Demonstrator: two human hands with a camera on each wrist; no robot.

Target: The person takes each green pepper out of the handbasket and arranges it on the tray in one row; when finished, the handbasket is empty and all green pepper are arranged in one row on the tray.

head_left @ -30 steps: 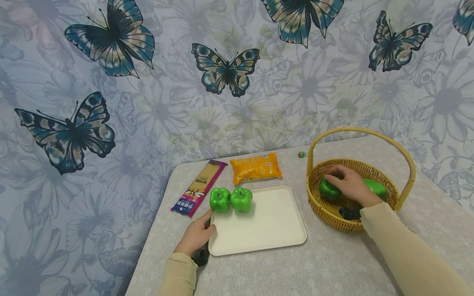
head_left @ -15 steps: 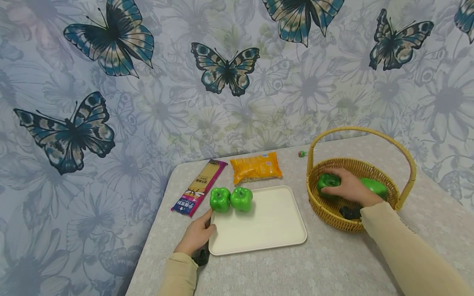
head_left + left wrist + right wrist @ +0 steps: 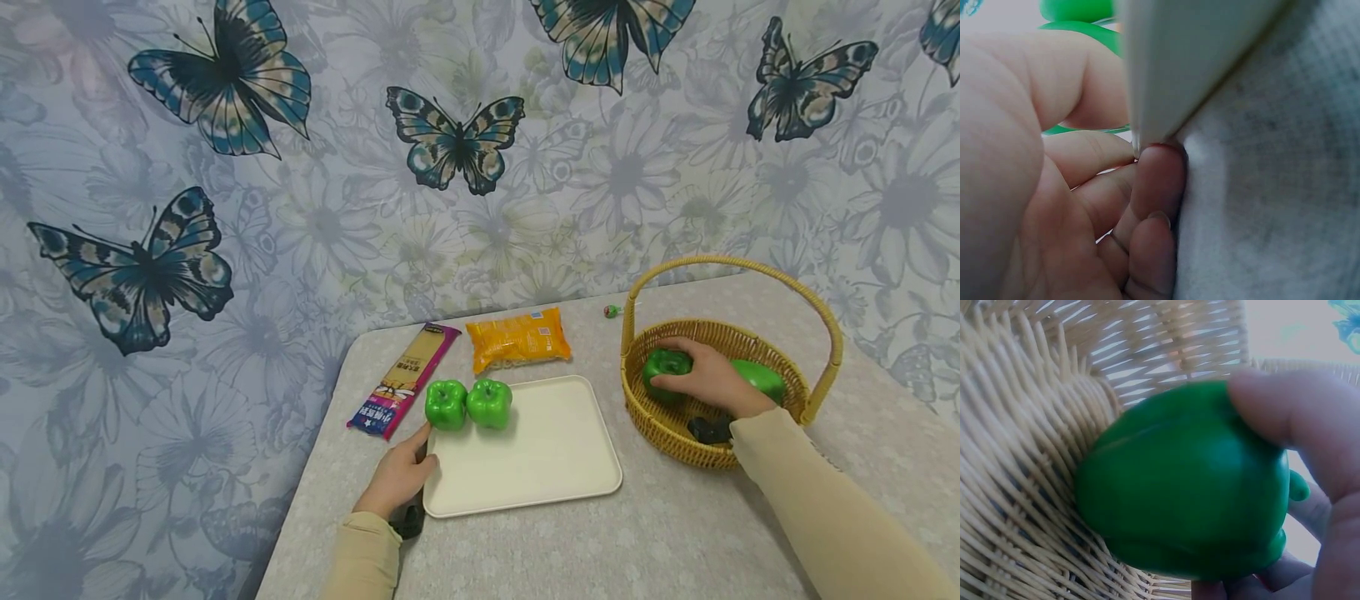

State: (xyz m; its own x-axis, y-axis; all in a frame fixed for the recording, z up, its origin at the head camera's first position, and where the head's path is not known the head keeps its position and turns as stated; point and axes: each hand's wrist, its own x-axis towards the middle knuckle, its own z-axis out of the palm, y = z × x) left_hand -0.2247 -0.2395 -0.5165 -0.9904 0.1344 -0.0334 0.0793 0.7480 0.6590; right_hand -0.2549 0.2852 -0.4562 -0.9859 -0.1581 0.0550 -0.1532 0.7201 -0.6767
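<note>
In the head view my right hand [image 3: 708, 375] is inside the wicker basket [image 3: 675, 454], its thumb and fingers around a green bell pepper [image 3: 663, 371]. The right wrist view shows the thumb on one side of this bell pepper [image 3: 1185, 487] and fingers on the far side, with the basket's weave against its lower end. A second smooth green thing [image 3: 761, 381] lies partly behind the hand. My left hand [image 3: 397, 475] holds the left rim of the cream tray [image 3: 532, 458], thumb above and fingertips at its lower edge. Two green bell peppers [image 3: 489, 405] sit side by side at the tray's back left.
Behind the tray lies an orange packet [image 3: 519, 340]. Left of it is a long purple and gold packet [image 3: 405, 379]. A small lollipop-like thing [image 3: 612, 312] lies near the wall. The basket's tall handle [image 3: 731, 262] arches over the right hand's work area.
My right hand's thumb has shifted lower around the bell pepper in the basket, and more of its top shows. The left hand and the tray stay where they were.
</note>
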